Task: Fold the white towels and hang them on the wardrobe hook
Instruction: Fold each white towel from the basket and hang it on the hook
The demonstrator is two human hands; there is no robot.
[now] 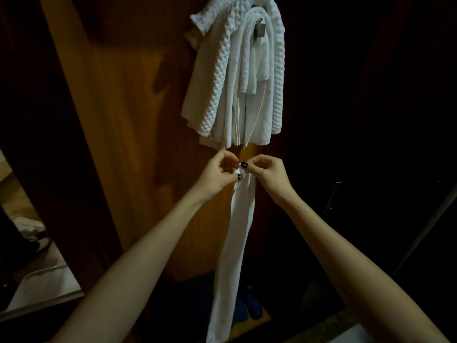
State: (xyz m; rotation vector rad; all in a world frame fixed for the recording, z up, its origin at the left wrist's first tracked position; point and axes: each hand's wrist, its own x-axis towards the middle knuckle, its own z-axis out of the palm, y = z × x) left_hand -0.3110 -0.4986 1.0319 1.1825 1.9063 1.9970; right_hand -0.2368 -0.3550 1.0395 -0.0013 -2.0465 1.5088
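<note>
Both hands, left hand (218, 172) and right hand (268, 172), pinch the long smooth towel (235, 246) with curled fingers (232, 160) under waffle-textured hung towels (235, 75).

Blue slippers (254, 309), pale tray (37, 288) lower left

Count on inspection: two hands, left hand (217, 173) and right hand (268, 173), pinching one narrow white towel (235, 256). One metal hook (261, 29) at 12 o'clock carries the hung towels (222, 82): at least three, but the overlapping layers prevent an exact count. Two blue slippers (252, 308) at 6 o'clock. One door handle (333, 196) at 3 o'clock. One white tray (42, 285) at 8 o'clock.
</note>
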